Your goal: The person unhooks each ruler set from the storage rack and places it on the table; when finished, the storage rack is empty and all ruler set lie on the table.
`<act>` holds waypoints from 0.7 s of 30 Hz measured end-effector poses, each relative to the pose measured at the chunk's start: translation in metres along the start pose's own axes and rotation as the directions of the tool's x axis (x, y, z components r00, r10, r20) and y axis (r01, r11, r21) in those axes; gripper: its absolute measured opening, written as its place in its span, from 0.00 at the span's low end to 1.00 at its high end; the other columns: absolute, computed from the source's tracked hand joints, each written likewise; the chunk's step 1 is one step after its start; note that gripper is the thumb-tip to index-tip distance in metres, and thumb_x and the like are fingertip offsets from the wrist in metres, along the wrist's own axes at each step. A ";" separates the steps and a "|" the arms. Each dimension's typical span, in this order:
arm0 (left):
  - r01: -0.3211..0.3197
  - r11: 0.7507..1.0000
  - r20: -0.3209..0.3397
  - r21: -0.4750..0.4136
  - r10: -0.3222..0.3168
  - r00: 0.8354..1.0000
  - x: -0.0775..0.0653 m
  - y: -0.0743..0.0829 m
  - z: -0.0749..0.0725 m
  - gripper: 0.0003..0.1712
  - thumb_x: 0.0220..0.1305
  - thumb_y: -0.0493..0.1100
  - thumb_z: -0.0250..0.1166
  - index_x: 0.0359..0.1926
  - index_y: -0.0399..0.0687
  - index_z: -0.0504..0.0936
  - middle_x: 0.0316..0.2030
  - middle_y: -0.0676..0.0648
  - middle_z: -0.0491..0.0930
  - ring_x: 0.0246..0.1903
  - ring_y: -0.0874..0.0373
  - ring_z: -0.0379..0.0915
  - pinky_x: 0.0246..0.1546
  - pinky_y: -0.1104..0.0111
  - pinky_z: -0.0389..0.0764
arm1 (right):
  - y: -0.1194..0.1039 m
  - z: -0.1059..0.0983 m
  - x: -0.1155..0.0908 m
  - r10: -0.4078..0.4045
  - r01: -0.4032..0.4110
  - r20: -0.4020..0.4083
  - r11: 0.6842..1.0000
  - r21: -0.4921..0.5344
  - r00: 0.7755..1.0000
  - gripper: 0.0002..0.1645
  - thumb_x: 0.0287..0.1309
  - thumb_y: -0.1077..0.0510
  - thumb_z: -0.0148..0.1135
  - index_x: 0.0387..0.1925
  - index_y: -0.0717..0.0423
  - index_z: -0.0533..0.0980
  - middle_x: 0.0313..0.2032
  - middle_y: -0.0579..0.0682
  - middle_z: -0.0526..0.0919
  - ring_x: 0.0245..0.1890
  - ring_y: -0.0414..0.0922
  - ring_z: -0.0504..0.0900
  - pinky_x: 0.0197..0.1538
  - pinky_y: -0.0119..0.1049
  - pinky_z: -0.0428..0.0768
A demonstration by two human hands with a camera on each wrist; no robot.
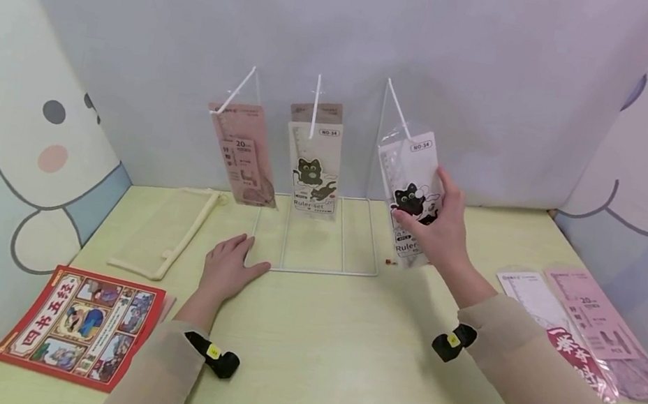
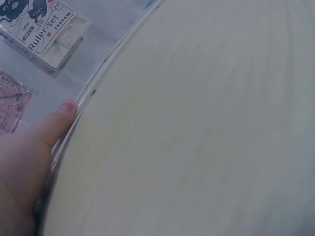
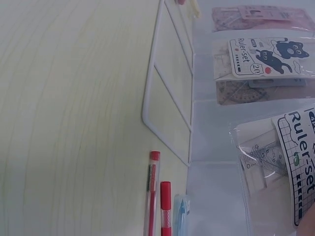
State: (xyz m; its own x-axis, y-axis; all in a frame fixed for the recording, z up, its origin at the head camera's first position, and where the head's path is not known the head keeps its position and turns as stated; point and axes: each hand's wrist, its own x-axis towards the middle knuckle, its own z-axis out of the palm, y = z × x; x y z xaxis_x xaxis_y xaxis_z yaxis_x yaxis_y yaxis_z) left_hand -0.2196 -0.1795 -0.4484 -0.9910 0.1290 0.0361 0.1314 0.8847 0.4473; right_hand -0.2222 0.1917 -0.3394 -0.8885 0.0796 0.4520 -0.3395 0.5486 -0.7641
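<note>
A white wire display rack (image 1: 325,272) stands on the table against the back wall, with three hooks pointing forward. My right hand (image 1: 447,228) grips a white ruler set pack (image 1: 412,166) at the right hook, thumb across its front and fingers at its right edge. Its lower end, showing clear rulers (image 3: 266,160), tilts in the right wrist view. On the middle hook hangs another ruler set (image 1: 311,172) before a brown pack (image 1: 317,113); a pink pack (image 1: 243,147) hangs from the left one. My left hand (image 1: 224,267) rests at the rack's front left corner, thumb against the bar.
Left of the rack lie a cream mesh pouch (image 1: 160,232) and a red-edged picture book (image 1: 81,326). More packs, one white (image 1: 528,294) and one pink (image 1: 598,316), lie at the right. A red-capped pen (image 3: 153,191) and red marker (image 3: 166,196) lie beside the rack.
</note>
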 end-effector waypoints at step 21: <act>-0.002 1.000 -0.013 0.006 0.002 1.000 -0.001 0.000 0.002 0.45 0.59 0.67 0.57 0.68 0.43 0.62 0.67 0.38 0.57 0.65 0.38 0.49 0.62 0.43 0.48 | -0.005 -0.005 -0.009 -0.011 0.012 -0.014 0.999 0.047 1.000 0.61 0.43 0.51 0.76 0.72 0.38 0.47 0.56 0.61 0.61 0.48 0.54 0.70 0.46 0.53 0.75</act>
State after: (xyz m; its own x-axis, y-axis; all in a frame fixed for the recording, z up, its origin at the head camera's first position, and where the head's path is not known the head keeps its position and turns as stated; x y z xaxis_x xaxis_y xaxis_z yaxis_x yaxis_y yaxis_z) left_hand -0.2187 -0.1789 -0.4500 -0.9910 0.1248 0.0485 0.1333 0.8871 0.4419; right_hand -0.2114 0.1922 -0.3372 -0.8801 0.0854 0.4671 -0.3642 0.5097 -0.7794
